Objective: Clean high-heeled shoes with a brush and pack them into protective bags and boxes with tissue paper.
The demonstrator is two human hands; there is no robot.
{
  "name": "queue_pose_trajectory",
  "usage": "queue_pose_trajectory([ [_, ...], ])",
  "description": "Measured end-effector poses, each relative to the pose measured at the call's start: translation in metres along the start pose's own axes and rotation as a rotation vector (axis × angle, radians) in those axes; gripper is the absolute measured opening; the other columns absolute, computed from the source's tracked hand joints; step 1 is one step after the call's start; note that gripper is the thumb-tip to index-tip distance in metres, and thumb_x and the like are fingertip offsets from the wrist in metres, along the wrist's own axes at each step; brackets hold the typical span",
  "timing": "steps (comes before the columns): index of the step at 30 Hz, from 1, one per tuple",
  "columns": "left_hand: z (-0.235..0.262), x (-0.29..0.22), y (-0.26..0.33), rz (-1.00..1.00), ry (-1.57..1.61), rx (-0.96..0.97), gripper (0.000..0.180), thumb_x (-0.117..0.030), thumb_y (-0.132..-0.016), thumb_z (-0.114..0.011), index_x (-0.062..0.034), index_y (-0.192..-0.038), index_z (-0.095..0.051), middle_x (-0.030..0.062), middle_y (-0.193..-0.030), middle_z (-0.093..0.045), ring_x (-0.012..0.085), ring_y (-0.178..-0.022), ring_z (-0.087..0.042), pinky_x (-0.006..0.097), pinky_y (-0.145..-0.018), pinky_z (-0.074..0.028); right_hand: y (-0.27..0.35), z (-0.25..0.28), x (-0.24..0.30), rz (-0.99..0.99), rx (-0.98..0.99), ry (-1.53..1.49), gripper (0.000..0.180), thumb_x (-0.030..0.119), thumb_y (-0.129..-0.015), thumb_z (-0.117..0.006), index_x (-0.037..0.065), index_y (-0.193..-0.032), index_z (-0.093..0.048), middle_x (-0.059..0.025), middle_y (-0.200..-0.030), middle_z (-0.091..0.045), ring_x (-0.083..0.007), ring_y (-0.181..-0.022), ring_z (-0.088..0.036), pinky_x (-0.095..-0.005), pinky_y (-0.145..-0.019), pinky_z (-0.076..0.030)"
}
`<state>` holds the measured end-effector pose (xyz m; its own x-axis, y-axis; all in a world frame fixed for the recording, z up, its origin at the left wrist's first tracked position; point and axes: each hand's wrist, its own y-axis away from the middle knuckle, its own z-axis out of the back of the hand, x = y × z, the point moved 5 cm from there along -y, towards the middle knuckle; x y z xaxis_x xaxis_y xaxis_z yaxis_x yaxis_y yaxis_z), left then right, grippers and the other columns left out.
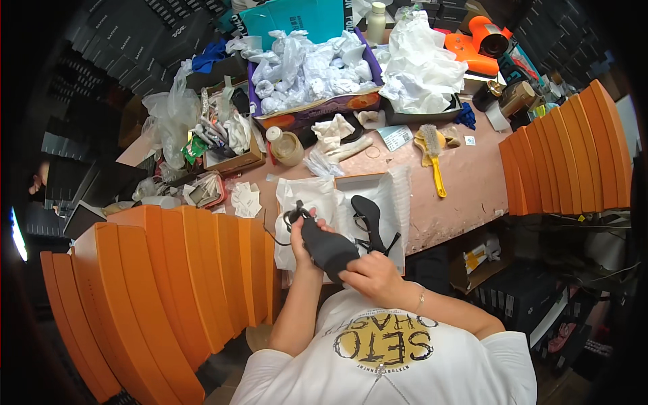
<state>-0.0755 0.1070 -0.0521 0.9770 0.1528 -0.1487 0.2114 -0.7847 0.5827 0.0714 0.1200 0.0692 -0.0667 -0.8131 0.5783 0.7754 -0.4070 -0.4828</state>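
Observation:
A black strappy sandal is held sole-side up in front of my chest. My left hand is closed round its strap and heel end. At the other end, my right hand has bent fingers against the sole's near edge. A second black sandal lies just beyond, in an open shoebox lined with white tissue. White wrapping paper spreads to the left of the box, behind my left hand. The fingertips under the held sandal are hidden.
Rows of orange boxes stand at the left and right. Beyond lie a yellow-handled brush, a jar and a purple carton of crumpled paper. An orange heat-gun-like device sits at the far right.

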Motion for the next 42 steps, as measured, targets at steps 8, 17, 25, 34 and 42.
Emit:
queue_pose_trajectory([
  [8, 0.003, 0.006, -0.001, 0.005, -0.127, -0.032, 0.036, -0.038, -0.09, -0.047, -0.0145, -0.118, -0.05, 0.0085, -0.075, -0.055, 0.0197, -0.065, -0.054, 0.034, -0.064, -0.048, -0.024, -0.007, -0.012, -0.01, -0.029, 0.017, 0.024, 0.012, -0.071, -0.062, 0.011, -0.095, -0.062, -0.001, -0.082, -0.055, -0.0174, -0.074, -0.055, -0.0312, -0.062, -0.039],
  [17, -0.021, -0.002, 0.007, 0.042, -0.076, 0.115, 0.045, -0.034, -0.091, -0.045, -0.0101, -0.128, -0.045, 0.0087, -0.078, -0.053, 0.0176, -0.066, -0.05, 0.03, -0.063, -0.047, -0.031, 0.013, -0.1, -0.405, -0.022, -0.099, 0.023, 0.01, -0.079, -0.065, 0.005, -0.101, -0.06, -0.0103, -0.091, -0.06, -0.0271, -0.085, -0.059, -0.0352, -0.074, -0.045],
  [25, 0.006, 0.011, 0.029, 0.148, -0.233, -0.124, 0.056, -0.04, -0.089, -0.046, -0.0069, -0.133, -0.039, 0.0094, -0.081, -0.058, 0.0191, -0.061, -0.058, 0.033, -0.057, -0.051, -0.08, -0.001, -0.194, -0.554, 0.221, -0.345, 0.061, 0.017, -0.079, -0.068, 0.006, -0.134, -0.043, -0.0136, -0.089, -0.062, -0.0282, -0.085, -0.061, -0.0336, -0.077, -0.047],
  [34, 0.013, -0.001, 0.027, 0.088, -0.283, -0.162, 0.053, -0.038, -0.091, -0.041, -0.0061, -0.134, -0.04, 0.0125, -0.081, -0.058, 0.0223, -0.062, -0.058, 0.037, -0.058, -0.051, -0.152, -0.106, -0.323, -0.249, 0.637, 0.127, 0.049, 0.014, -0.072, -0.06, 0.009, -0.121, -0.056, -0.0203, -0.098, -0.063, -0.0369, -0.087, -0.061, -0.0428, -0.08, -0.049],
  [42, 0.018, -0.001, 0.005, 0.138, -0.214, -0.196, 0.057, -0.038, -0.088, -0.046, -0.0047, -0.133, -0.037, 0.0116, -0.083, -0.057, 0.02, -0.065, -0.057, 0.038, -0.064, -0.052, -0.098, -0.031, -0.292, -0.454, 0.743, -0.002, 0.03, 0.019, -0.072, -0.062, 0.003, -0.096, -0.068, -0.0188, -0.094, -0.062, -0.0355, -0.091, -0.061, -0.041, -0.083, -0.048],
])
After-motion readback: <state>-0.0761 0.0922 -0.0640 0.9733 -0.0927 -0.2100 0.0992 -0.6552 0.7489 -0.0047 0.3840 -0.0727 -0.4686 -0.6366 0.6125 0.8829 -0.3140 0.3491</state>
